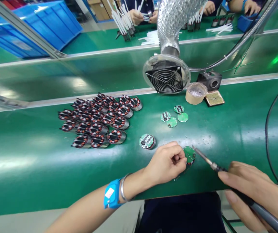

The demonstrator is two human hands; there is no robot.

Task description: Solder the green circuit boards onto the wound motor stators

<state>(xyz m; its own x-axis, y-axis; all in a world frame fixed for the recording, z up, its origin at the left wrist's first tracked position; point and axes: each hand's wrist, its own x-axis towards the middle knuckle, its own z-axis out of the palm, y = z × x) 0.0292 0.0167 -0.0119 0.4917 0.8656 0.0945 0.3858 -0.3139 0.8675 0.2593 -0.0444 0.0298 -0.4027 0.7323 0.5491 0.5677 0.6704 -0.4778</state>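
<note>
My left hand (166, 161) is closed, its thumb and forefinger pinched at the left edge of a round green circuit board (189, 154). Under that board, part of a wound motor core shows. Whatever the fingertips grip is too small to make out. My right hand (255, 191) is wrapped round a soldering iron (211, 163), whose tip points left, close to the board's upper right edge. Left of my left hand stands a motor core topped by a board (147, 141). Several loose round boards (172, 122) lie further back.
Many wound motor cores (96, 129) stand grouped at the left. A fume fan (166, 77) hangs at the back, beside a tape roll (196, 94) and a solder tray (214, 98). A black cable (267, 129) curves down the right. Other people's hands (137, 16) work beyond the divider.
</note>
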